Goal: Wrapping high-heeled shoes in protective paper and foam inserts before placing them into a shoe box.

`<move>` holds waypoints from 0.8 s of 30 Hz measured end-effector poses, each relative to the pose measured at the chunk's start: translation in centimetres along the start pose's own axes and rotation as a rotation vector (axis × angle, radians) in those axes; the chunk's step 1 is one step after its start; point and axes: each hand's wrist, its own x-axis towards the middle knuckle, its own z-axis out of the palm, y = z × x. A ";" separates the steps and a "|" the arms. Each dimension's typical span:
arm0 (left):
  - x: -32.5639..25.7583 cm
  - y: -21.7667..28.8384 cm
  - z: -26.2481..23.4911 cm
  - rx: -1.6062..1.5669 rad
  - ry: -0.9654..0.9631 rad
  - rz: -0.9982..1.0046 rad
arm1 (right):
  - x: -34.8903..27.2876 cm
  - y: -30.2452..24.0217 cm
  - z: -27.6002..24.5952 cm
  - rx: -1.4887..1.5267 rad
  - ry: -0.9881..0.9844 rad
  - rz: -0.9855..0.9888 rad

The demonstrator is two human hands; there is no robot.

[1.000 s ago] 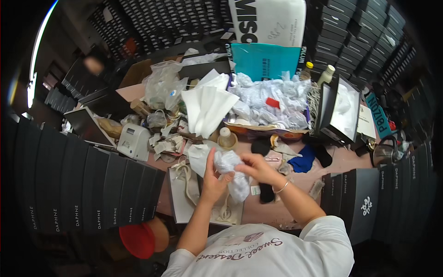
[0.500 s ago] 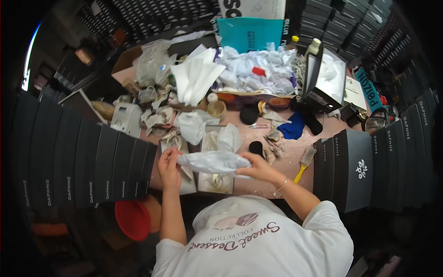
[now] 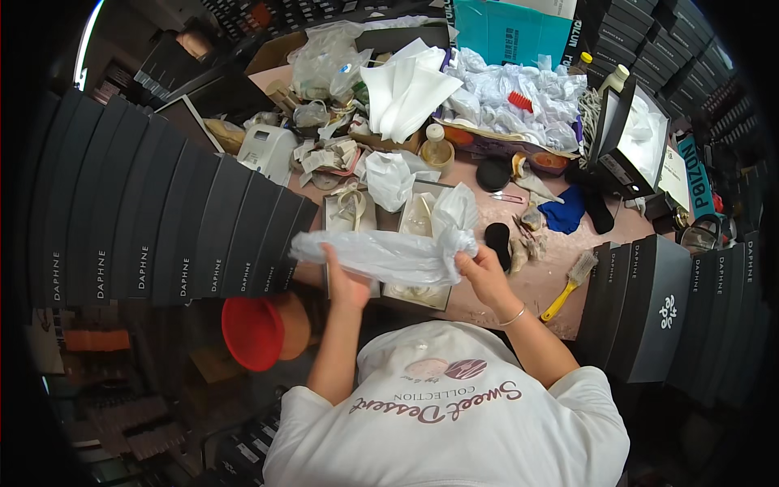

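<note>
Head cam: both hands clamped on a clear plastic bag [image 3: 381,253], left hand [image 3: 347,280] and right hand [image 3: 480,272] well apart, stretching it over an open shoe box [image 3: 418,243] on the counter [image 3: 535,284]. Teal carton [image 3: 519,32] at the back, black boxes [image 3: 162,235] stacked left. Versus half a second ago, bag's pulled wider and higher.

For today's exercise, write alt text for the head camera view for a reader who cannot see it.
Both hands, left hand and right hand, stretch a white plastic bag above an open box on a cluttered pink table, with black boxes stacked alongside.
</note>
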 end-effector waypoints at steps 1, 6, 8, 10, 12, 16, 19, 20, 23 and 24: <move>-0.4 -1.9 -0.8 -0.030 -0.110 -0.107 | -0.4 -0.6 1.6 0.007 -0.012 0.018; 0.2 -4.1 -0.7 0.157 0.009 0.078 | 0.7 2.2 -3.8 0.145 0.189 0.188; 0.8 -3.5 -0.4 0.268 0.003 0.190 | 0.3 1.0 -4.9 -0.152 0.254 -0.050; 0.9 -3.5 -1.0 0.468 -0.072 0.238 | 0.3 -1.5 -3.8 -0.483 0.154 -0.282; -0.1 -4.3 -1.5 0.532 -0.118 0.206 | 1.0 -5.1 1.1 -0.852 -0.113 -0.491; -2.3 -4.6 -1.0 0.714 -0.219 0.133 | 1.3 -2.1 4.7 -0.978 -0.582 -0.448; -3.2 -4.0 -3.6 0.896 -0.293 0.010 | 0.7 0.6 3.3 -0.735 -0.495 -0.269; -3.6 -4.3 -4.5 0.880 -0.325 -0.032 | 0.7 1.2 2.7 -0.644 -0.460 -0.192; -4.7 -5.2 -5.1 0.956 -0.203 -0.304 | 0.4 2.5 1.3 -0.491 -0.269 0.108; -4.4 -6.4 -6.5 0.814 -0.184 -0.314 | 0.2 2.8 0.9 -0.417 -0.177 0.225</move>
